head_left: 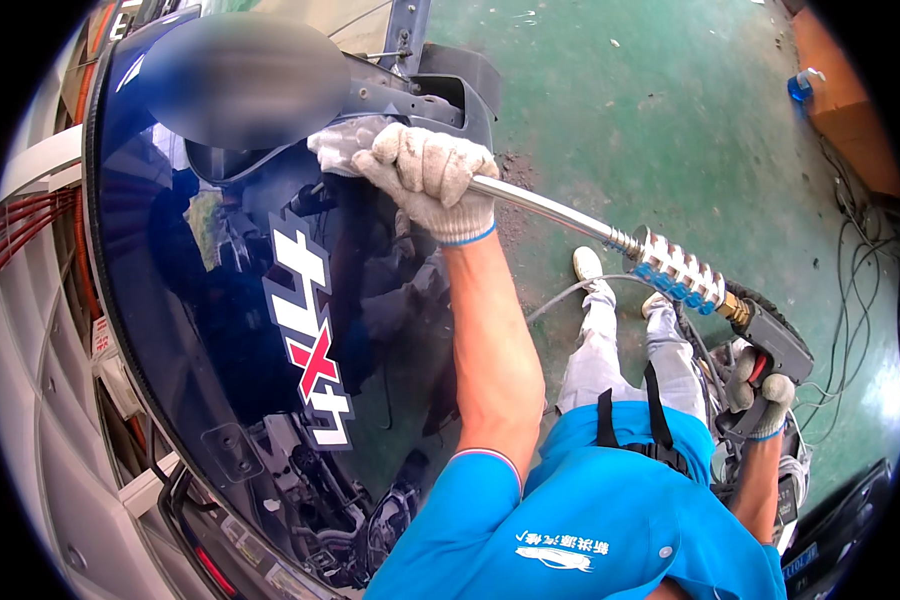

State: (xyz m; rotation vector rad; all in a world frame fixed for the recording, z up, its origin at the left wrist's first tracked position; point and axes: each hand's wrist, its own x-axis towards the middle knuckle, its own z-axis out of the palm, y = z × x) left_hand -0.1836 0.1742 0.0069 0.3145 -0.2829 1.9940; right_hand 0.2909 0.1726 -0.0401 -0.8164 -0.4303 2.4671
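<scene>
The left hand (435,178) at twelve o'clock is wrapped round the silver tube (550,207) of a black-handled gun (778,342); toward four o'clock the right hand (758,392) is clamped on the gun's handle; a dark-blue vehicle panel (210,375) lies at nine

I'm in a vehicle workshop: a glossy dark-blue vehicle body panel (135,300) beside me, the metal-barrelled trigger gun (682,272) I'm gripping, cables (858,236) strewn across green floor (590,100).

Scuffed green floor (570,110); dark cables (852,212) lie loosely near its right edge, beside an orange-brown panel (865,140); bright glare (895,398) nearby.
</scene>
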